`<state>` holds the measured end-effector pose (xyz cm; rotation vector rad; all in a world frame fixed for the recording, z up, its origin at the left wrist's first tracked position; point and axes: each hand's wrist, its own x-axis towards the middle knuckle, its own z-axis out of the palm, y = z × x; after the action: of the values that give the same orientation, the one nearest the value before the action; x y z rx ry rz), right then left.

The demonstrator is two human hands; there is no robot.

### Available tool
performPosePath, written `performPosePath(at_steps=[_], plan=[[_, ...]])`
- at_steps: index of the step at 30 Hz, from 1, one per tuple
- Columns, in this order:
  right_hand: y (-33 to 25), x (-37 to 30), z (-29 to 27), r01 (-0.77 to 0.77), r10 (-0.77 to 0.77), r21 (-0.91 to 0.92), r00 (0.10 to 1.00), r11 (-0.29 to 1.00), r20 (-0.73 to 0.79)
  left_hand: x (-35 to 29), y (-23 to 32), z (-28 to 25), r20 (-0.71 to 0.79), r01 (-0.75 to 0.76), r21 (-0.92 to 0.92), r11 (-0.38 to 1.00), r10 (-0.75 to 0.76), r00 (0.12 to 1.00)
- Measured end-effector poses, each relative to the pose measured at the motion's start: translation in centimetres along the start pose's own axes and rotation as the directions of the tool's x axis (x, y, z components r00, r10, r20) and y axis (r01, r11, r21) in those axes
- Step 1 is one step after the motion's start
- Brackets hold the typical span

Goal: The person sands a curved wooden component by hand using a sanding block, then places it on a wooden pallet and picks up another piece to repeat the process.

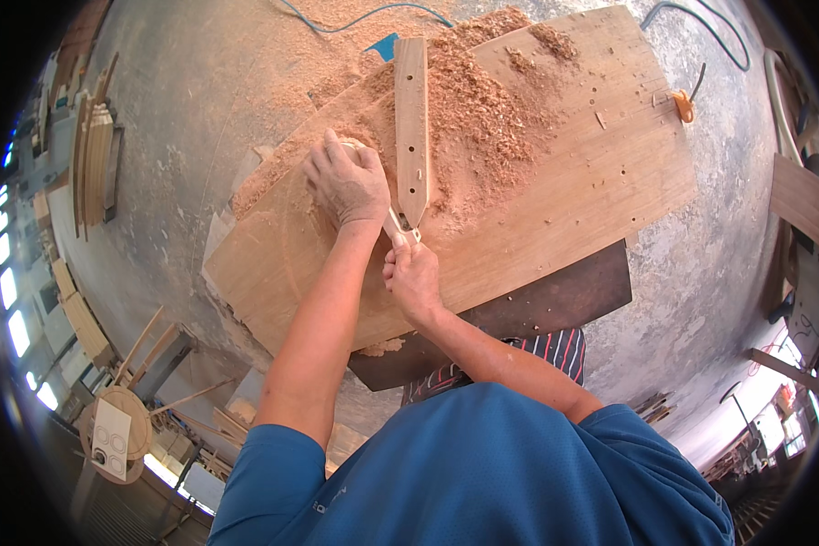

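Observation:
Both my hands are closed on a pale, slender wooden piece (394, 227) held low over a broad wooden board (555, 209). My left hand (348, 185) grips its far end, fingers curled over it and hiding much of it. My right hand (413, 280) pinches the near end, where a small hole or notch shows. Just beyond that end, a wooden strip (411, 118) with several dark holes lies on the board. Its tapered tip points toward me, with a small dark gap beside it; what sits in the gap is too small to tell.
Wood shavings (491, 114) heap around the strip and spill onto the floor at the far left. A dark panel (564, 296) juts out under the board's near edge. An orange object (683, 106) sits at the right edge. Stacked boards (96, 164) stand at left.

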<state>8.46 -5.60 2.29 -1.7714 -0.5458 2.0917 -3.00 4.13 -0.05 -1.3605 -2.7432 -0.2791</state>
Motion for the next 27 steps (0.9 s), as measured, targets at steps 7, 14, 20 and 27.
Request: performPosePath(at_steps=[7, 14, 20, 27], plan=[[-0.6, -0.5, 0.1, -0.06, 0.058, 0.061, 0.998, 0.996, 0.035, 0.0, -0.6, 0.5, -0.023, -0.047, 0.025, 0.999, 0.047, 0.999], [-1.1, -0.7, 0.1, -0.095, 0.092, 0.081, 0.995, 0.992, 0.041, 0.0, -0.7, 0.6, -0.023, -0.05, -0.002, 0.999, 0.05, 0.998], [-1.2, -0.6, 0.2, -0.082, 0.079, 0.084, 0.996, 0.993, 0.043, 0.1, -0.7, 0.8, -0.007, -0.031, -0.022, 0.999, 0.031, 0.999], [-0.7, -0.2, 0.0, -0.045, 0.045, 0.022, 0.999, 0.999, 0.023, 0.0, -1.0, 1.1, -0.024, -0.006, -0.023, 1.0, 0.005, 1.0]])
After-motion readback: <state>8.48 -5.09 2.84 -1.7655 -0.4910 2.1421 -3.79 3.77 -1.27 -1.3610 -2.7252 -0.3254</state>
